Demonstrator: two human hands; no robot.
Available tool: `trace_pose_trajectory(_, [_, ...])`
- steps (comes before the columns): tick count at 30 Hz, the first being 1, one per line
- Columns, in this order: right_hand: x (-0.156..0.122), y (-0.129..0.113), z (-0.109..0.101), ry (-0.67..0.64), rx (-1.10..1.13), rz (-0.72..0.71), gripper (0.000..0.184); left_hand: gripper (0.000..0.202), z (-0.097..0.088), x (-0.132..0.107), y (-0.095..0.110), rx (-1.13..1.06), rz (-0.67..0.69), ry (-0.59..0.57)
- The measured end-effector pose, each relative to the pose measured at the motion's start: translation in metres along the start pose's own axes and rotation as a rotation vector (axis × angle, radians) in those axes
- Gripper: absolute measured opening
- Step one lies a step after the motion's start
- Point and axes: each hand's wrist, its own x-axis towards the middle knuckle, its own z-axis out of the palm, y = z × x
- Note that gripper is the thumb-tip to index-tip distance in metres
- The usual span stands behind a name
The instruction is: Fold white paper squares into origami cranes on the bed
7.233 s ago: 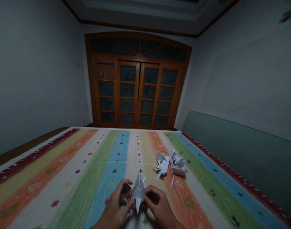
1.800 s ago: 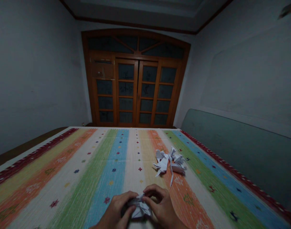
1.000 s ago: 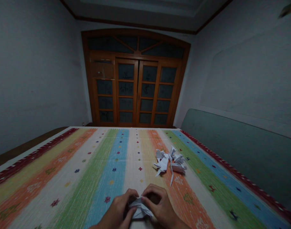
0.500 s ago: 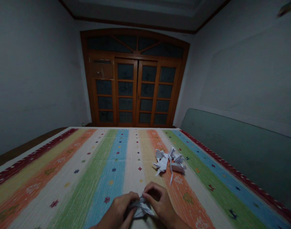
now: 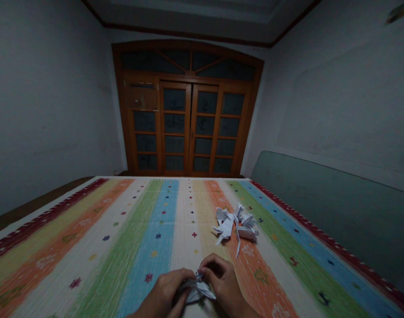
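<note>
A folded white paper figure point(image 5: 199, 291) is between my two hands, low in the head view near the close edge of the table. My left hand point(image 5: 170, 289) grips its left side, thumb beneath and fingers over the top. With thumb and index finger pinched, my right hand point(image 5: 220, 280) holds a small upper point of the paper. The fingers cover part of the folds. Farther off to the right, several folded white paper figures point(image 5: 226, 227) lie in a loose cluster, with pointed tips and wing-like flaps; they look like origami cranes.
A striped, patterned cloth point(image 5: 139, 229) covers the table. A pale green board or backrest point(image 5: 321, 194) runs along the right side. Wooden doors with glass panes point(image 5: 190, 123) stand beyond the far edge, between pale walls.
My right hand has shifted very slightly while pinching the paper's point. My left hand and the cluster of paper figures look the same.
</note>
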Motion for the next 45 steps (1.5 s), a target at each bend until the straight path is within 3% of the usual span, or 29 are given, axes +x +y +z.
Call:
trace_pose_trajectory(6, [-0.001,0.0,0.002,0.026,-0.006,0.015,0.011,0.037,0.007,-0.007,-0.012,0.012,0.01,-0.029])
trace_pose_trajectory(20, [-0.002,0.003,0.002,0.022,-0.085,-0.086,0.016,0.034,0.006,-0.005,-0.01,0.019,0.06,0.017])
trace_pose_trajectory(22, [-0.002,0.004,0.001,0.028,-0.083,-0.088,0.019,0.031,0.003,-0.004,-0.005,0.004,0.024,0.032])
trace_pose_trajectory(27, [0.0,0.007,-0.004,0.064,-0.023,-0.133,0.038,0.013,0.0,-0.001,0.001,-0.123,-0.294,0.147])
trace_pose_trajectory(31, [-0.001,0.008,-0.002,-0.082,0.055,-0.118,0.036,0.021,0.001,0.002,-0.004,-0.389,-0.478,0.186])
trace_pose_trajectory(33, [-0.002,0.007,0.002,-0.178,0.104,-0.056,0.046,0.03,0.001,0.004,-0.004,-0.477,-0.5,0.188])
trace_pose_trajectory(36, [-0.003,0.003,0.008,-0.201,0.124,0.025,0.055,0.032,-0.001,0.006,0.001,-0.512,-0.468,0.162])
trace_pose_trajectory(40, [-0.003,0.001,0.008,-0.118,0.107,0.004,0.05,0.028,-0.004,0.007,0.005,-0.481,-0.479,0.146])
trace_pose_trajectory(45, [0.007,0.003,-0.004,0.011,0.04,-0.089,0.05,0.038,0.0,0.006,-0.005,-0.571,-0.493,0.174])
